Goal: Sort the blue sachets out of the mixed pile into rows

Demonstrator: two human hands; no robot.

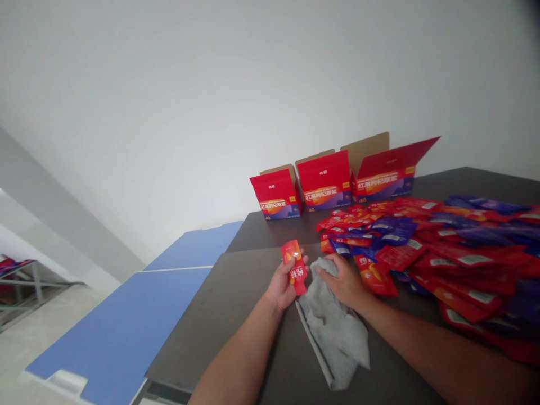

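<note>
My left hand point(283, 285) holds a red sachet point(295, 266) with an orange print, its thumb across the front. Just to the right, my right hand point(343, 280) grips the top of a grey cloth point(335, 332), which hangs down over the dark table point(211, 304). The fingers of both hands are close together, with the cloth's upper edge beside the sachet. A large pile of red and purple sachets point(459, 259) lies to the right of my right hand, partly behind the forearm.
Three open red boxes, the left one point(280, 205), the middle one point(327, 194) and the right one point(383, 183), stand in a row at the back by the wall. A blue table point(126, 320) adjoins on the left. A metal rack point(34, 284) stands at the far left.
</note>
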